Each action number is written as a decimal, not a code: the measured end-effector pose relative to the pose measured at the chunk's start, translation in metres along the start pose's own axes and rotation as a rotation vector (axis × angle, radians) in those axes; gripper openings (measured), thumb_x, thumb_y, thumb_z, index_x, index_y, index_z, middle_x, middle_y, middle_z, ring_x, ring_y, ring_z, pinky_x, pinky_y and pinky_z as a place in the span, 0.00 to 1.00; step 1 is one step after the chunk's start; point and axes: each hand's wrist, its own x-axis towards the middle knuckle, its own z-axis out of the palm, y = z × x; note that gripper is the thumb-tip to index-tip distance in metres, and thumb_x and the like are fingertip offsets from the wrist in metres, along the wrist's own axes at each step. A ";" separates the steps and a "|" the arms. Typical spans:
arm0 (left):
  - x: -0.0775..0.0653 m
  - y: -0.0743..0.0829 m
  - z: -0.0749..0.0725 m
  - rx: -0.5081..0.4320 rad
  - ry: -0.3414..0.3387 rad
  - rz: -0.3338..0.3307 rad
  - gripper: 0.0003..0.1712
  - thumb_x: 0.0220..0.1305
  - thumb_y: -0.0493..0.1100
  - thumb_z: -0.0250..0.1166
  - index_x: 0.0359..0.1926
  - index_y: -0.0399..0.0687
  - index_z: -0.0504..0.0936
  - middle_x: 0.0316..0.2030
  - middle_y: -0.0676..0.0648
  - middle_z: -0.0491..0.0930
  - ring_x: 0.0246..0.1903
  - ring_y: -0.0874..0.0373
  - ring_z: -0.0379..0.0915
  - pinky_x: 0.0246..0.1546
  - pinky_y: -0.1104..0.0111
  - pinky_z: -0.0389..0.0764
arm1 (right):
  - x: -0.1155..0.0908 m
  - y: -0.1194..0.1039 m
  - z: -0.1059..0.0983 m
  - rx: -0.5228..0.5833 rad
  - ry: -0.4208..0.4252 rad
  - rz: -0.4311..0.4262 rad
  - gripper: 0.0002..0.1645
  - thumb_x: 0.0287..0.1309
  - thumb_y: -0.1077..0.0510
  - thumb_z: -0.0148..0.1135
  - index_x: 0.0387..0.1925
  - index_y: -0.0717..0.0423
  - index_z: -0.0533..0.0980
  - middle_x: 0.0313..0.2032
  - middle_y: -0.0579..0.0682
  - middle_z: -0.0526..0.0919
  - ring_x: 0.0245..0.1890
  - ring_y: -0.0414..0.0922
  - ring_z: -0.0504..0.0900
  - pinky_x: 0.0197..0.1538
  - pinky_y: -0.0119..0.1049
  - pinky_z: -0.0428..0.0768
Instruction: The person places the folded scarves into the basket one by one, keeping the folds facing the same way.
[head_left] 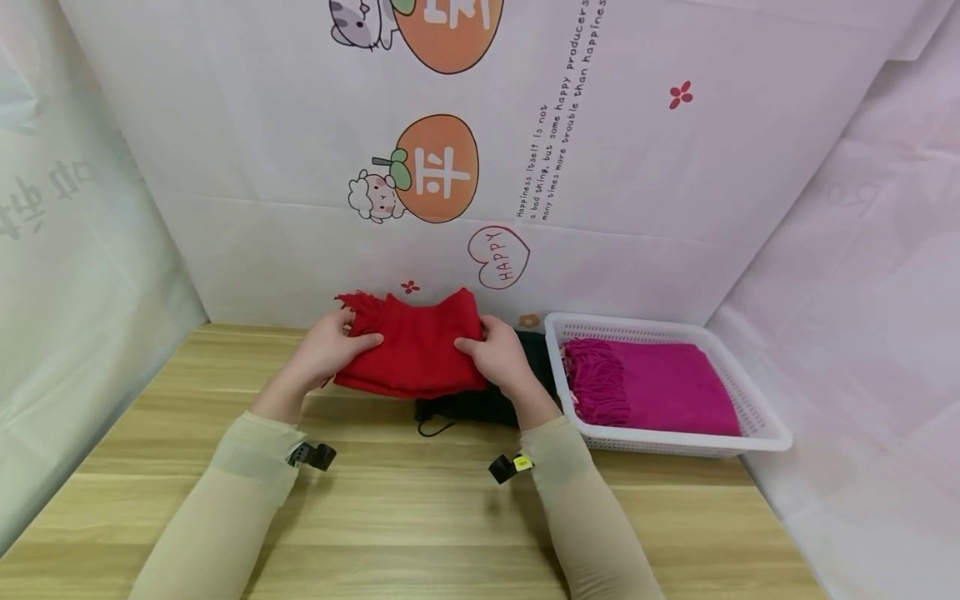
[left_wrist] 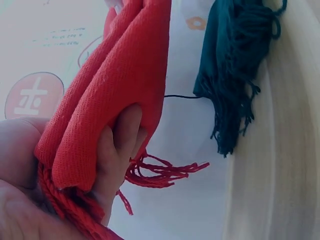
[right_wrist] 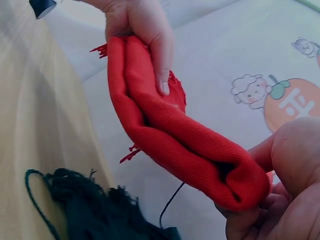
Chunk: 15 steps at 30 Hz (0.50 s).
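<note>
Both hands hold up a folded red scarf (head_left: 420, 346) with a fringe at its left end. My left hand (head_left: 324, 346) grips the fringed end, thumb on top and fingers underneath, as the left wrist view shows. At the other end my right hand (head_left: 498, 354) pinches the fold between thumb and fingers. In the right wrist view the scarf (right_wrist: 165, 125) shows thick doubled layers. Behind and below the red scarf, partly hidden by it, a dark green fringed scarf (head_left: 476, 406) lies on the table.
A white plastic basket (head_left: 671, 443) stands at the right, with a folded magenta fringed scarf (head_left: 667, 387) in it. The wooden table (head_left: 405, 517) meets a printed white cloth backdrop (head_left: 285, 208) at the back. Cloth also hangs at both sides.
</note>
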 end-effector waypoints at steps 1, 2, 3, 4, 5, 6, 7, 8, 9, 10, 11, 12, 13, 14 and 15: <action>-0.001 0.002 0.000 -0.004 0.001 0.000 0.35 0.68 0.53 0.67 0.65 0.35 0.70 0.57 0.37 0.74 0.48 0.44 0.74 0.46 0.57 0.80 | 0.000 -0.001 -0.002 0.002 0.002 -0.002 0.25 0.66 0.53 0.67 0.62 0.55 0.74 0.47 0.51 0.83 0.42 0.49 0.85 0.42 0.44 0.86; -0.002 0.004 0.000 -0.006 0.001 0.005 0.36 0.68 0.53 0.67 0.67 0.34 0.69 0.60 0.36 0.73 0.51 0.43 0.73 0.48 0.55 0.80 | -0.001 -0.002 -0.004 0.005 0.003 -0.004 0.25 0.66 0.53 0.67 0.61 0.55 0.74 0.46 0.51 0.84 0.42 0.49 0.85 0.42 0.44 0.86; -0.004 0.007 0.000 -0.008 0.002 0.006 0.38 0.69 0.53 0.67 0.69 0.34 0.67 0.63 0.35 0.72 0.53 0.42 0.72 0.51 0.53 0.80 | -0.001 -0.003 -0.007 0.006 0.004 -0.006 0.25 0.66 0.53 0.67 0.61 0.55 0.74 0.46 0.51 0.84 0.41 0.49 0.85 0.41 0.43 0.87; -0.005 0.009 0.000 -0.010 0.004 0.009 0.40 0.69 0.54 0.67 0.71 0.34 0.66 0.65 0.34 0.70 0.56 0.41 0.71 0.54 0.51 0.79 | -0.002 -0.004 -0.009 0.008 0.004 -0.007 0.25 0.66 0.53 0.67 0.61 0.55 0.75 0.46 0.52 0.84 0.41 0.49 0.85 0.41 0.44 0.87; -0.007 0.012 0.000 -0.009 0.008 0.011 0.41 0.69 0.53 0.67 0.72 0.34 0.64 0.67 0.34 0.68 0.58 0.40 0.70 0.56 0.49 0.78 | -0.002 -0.006 -0.012 0.012 0.001 -0.007 0.25 0.66 0.53 0.67 0.61 0.54 0.75 0.46 0.52 0.84 0.41 0.49 0.85 0.41 0.43 0.87; -0.008 0.014 0.001 -0.009 0.011 0.015 0.42 0.69 0.53 0.67 0.72 0.34 0.64 0.68 0.34 0.67 0.60 0.39 0.69 0.57 0.48 0.77 | -0.003 -0.007 -0.015 0.015 0.000 -0.006 0.25 0.66 0.53 0.67 0.62 0.54 0.75 0.46 0.52 0.84 0.41 0.49 0.85 0.41 0.44 0.87; -0.009 0.017 0.001 -0.005 0.018 0.018 0.42 0.69 0.53 0.67 0.73 0.34 0.63 0.69 0.34 0.66 0.60 0.39 0.68 0.58 0.47 0.76 | -0.004 -0.008 -0.018 0.017 -0.001 -0.003 0.25 0.66 0.53 0.68 0.62 0.54 0.74 0.47 0.53 0.84 0.41 0.49 0.86 0.41 0.44 0.87; -0.011 0.020 0.002 -0.003 0.023 0.023 0.42 0.68 0.53 0.67 0.73 0.35 0.64 0.69 0.34 0.67 0.60 0.40 0.68 0.58 0.47 0.77 | -0.004 -0.010 -0.020 0.019 -0.002 0.000 0.26 0.66 0.53 0.68 0.62 0.54 0.74 0.47 0.53 0.84 0.41 0.49 0.86 0.41 0.44 0.87; -0.012 0.022 0.002 -0.001 0.030 0.027 0.40 0.68 0.54 0.67 0.71 0.36 0.65 0.67 0.35 0.69 0.58 0.40 0.70 0.56 0.48 0.78 | -0.005 -0.011 -0.023 0.021 -0.003 0.004 0.26 0.66 0.53 0.68 0.63 0.54 0.74 0.47 0.53 0.84 0.41 0.49 0.86 0.41 0.44 0.87; -0.013 0.024 0.003 0.002 0.035 0.035 0.38 0.68 0.54 0.67 0.69 0.37 0.68 0.64 0.35 0.71 0.56 0.41 0.71 0.53 0.50 0.79 | -0.006 -0.012 -0.026 0.021 -0.005 0.004 0.27 0.66 0.53 0.68 0.63 0.54 0.74 0.47 0.54 0.83 0.41 0.50 0.86 0.41 0.44 0.87; -0.013 0.027 0.004 0.000 0.040 0.042 0.35 0.68 0.54 0.67 0.67 0.37 0.70 0.60 0.36 0.73 0.52 0.42 0.72 0.50 0.52 0.80 | -0.007 -0.014 -0.029 0.021 -0.007 0.005 0.27 0.66 0.53 0.67 0.64 0.54 0.73 0.48 0.54 0.83 0.41 0.50 0.86 0.41 0.44 0.87; -0.014 0.029 0.005 -0.002 0.047 0.051 0.33 0.68 0.54 0.68 0.64 0.38 0.71 0.57 0.37 0.75 0.49 0.43 0.72 0.47 0.54 0.80 | -0.008 -0.015 -0.031 0.018 -0.007 0.004 0.28 0.66 0.53 0.67 0.64 0.54 0.73 0.48 0.54 0.83 0.41 0.50 0.86 0.41 0.44 0.87; -0.015 0.031 0.006 -0.005 0.054 0.058 0.32 0.68 0.54 0.68 0.63 0.39 0.72 0.55 0.38 0.75 0.48 0.44 0.73 0.45 0.56 0.80 | -0.008 -0.016 -0.033 0.014 -0.007 0.001 0.28 0.66 0.53 0.67 0.64 0.54 0.73 0.48 0.54 0.83 0.41 0.50 0.86 0.41 0.44 0.87; -0.015 0.032 0.007 -0.009 0.059 0.067 0.30 0.68 0.54 0.68 0.61 0.39 0.73 0.53 0.39 0.76 0.45 0.45 0.73 0.42 0.57 0.79 | -0.009 -0.017 -0.035 0.010 -0.008 -0.002 0.28 0.66 0.53 0.67 0.65 0.54 0.73 0.48 0.54 0.83 0.41 0.50 0.86 0.41 0.44 0.87; -0.015 0.033 0.009 -0.011 0.066 0.076 0.29 0.68 0.53 0.68 0.60 0.40 0.73 0.51 0.40 0.77 0.44 0.46 0.73 0.40 0.58 0.78 | -0.010 -0.017 -0.036 0.004 -0.008 -0.007 0.28 0.67 0.54 0.67 0.65 0.54 0.73 0.48 0.55 0.83 0.41 0.51 0.86 0.41 0.44 0.87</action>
